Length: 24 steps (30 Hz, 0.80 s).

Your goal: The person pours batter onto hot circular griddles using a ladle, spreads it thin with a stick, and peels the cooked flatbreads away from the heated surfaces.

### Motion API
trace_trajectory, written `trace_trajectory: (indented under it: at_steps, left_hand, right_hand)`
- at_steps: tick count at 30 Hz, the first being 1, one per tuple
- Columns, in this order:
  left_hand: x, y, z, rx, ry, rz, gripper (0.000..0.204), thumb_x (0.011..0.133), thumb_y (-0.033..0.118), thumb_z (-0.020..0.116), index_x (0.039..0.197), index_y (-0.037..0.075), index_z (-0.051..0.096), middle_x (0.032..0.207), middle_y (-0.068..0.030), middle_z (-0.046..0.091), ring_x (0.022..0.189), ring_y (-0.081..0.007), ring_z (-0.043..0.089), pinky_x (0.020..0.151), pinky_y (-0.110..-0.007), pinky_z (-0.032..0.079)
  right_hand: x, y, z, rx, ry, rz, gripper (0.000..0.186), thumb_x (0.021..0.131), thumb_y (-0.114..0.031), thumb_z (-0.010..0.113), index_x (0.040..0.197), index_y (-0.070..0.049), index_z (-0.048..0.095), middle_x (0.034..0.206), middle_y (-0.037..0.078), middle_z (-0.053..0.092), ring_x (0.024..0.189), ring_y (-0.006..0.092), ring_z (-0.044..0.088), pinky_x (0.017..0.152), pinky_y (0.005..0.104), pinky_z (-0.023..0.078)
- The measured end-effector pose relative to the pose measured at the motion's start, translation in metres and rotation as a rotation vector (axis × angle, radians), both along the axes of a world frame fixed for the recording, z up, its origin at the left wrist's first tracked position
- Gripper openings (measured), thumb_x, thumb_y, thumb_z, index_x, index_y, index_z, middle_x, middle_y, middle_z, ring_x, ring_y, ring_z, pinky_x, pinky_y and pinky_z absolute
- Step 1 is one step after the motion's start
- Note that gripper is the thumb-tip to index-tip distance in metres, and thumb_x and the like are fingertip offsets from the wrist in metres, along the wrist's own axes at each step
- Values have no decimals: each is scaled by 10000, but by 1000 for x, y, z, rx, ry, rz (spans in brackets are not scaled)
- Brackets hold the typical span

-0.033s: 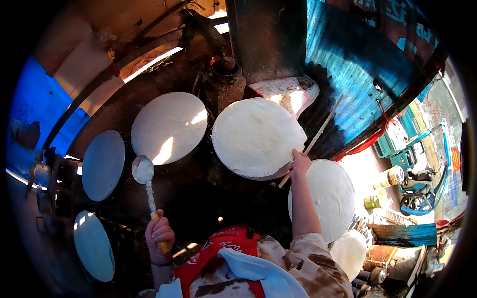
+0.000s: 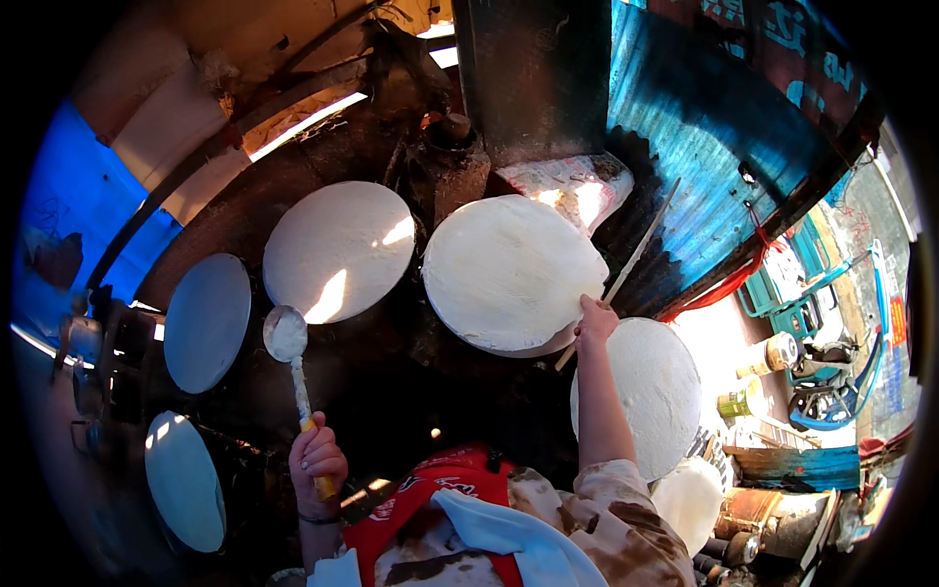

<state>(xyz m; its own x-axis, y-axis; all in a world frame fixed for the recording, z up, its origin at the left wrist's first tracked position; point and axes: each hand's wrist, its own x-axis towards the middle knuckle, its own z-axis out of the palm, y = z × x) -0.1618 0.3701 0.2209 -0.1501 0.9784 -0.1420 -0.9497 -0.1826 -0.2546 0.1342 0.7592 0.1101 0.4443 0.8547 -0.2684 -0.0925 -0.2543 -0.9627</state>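
In my left hand point(image 2: 318, 456) is a ladle point(image 2: 286, 335), gripped by its yellow-ended handle, its bowl coated with whitish batter. It hovers by the lower edge of a round white griddle surface point(image 2: 333, 245). My right hand point(image 2: 595, 321) is closed around a long thin stick point(image 2: 641, 245) that shows on both sides of it. Its fingertips meet the right edge of a large white round flatbread point(image 2: 514, 274); whether they also pinch that edge I cannot tell. A paler layer peeks out under the flatbread's lower right rim.
More pale discs stand around me: two at the left point(image 2: 206, 323), point(image 2: 184, 484) and one under my right forearm point(image 2: 646, 391). A stained cloth bundle point(image 2: 592, 191) lies behind the flatbread. Blue corrugated sheeting point(image 2: 724, 127) rises at the right, and a dark metal pipe point(image 2: 450, 161) stands at the back.
The whole view has shifted slightly to the right. Both hands, the ladle and the stick keep nearly the same places relative to the discs.
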Motion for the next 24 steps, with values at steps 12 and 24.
trace_trajectory:
  at_steps: [12,24]
  left_hand:
    - [-35,-30,-8,-78,-32,-146,203,983,92,356,1107,36,507,591,19,380,438,-24,385,421,-168,376]
    - [-27,-1,-20,-14,-37,-367,237,986,112,341,1154,17,479,601,25,376,449,-28,386,430,-175,387]
  right_hand:
    - [-84,-86,109,457,175,44,203,803,-72,670,665,-80,522,563,-50,460,429,42,365,400,215,272]
    - [105,-169,142,337,-19,-10,126,766,-79,708,755,-72,583,715,-4,572,644,110,545,595,239,449]
